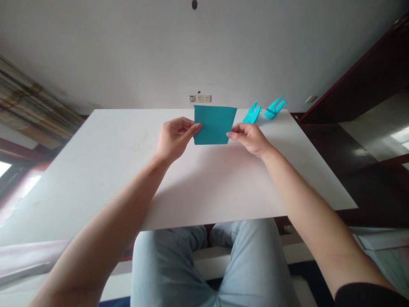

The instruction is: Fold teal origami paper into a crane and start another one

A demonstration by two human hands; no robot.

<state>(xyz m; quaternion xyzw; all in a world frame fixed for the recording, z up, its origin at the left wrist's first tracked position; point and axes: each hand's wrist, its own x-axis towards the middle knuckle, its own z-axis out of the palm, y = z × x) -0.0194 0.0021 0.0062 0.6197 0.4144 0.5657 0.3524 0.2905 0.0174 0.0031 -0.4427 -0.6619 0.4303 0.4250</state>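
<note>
A flat teal sheet of paper (213, 125), roughly square, is held up above the white table between both hands. My left hand (177, 135) pinches its left edge, thumb on the side facing me. At the lower right edge, my right hand (248, 137) grips the same sheet between thumb and fingers. Behind the right hand, on the table, sit two folded turquoise paper cranes: one crane (252, 113) close to the hand, partly hidden by it, and another crane (274, 109) farther right.
The white table (121, 170) reaches to the wall, where power sockets (200, 98) are mounted just above its back edge. Striped curtains (28, 96) hang at the left. Dark wood (361, 64) stands at the right. My legs in light jeans (172, 264) are below the front edge.
</note>
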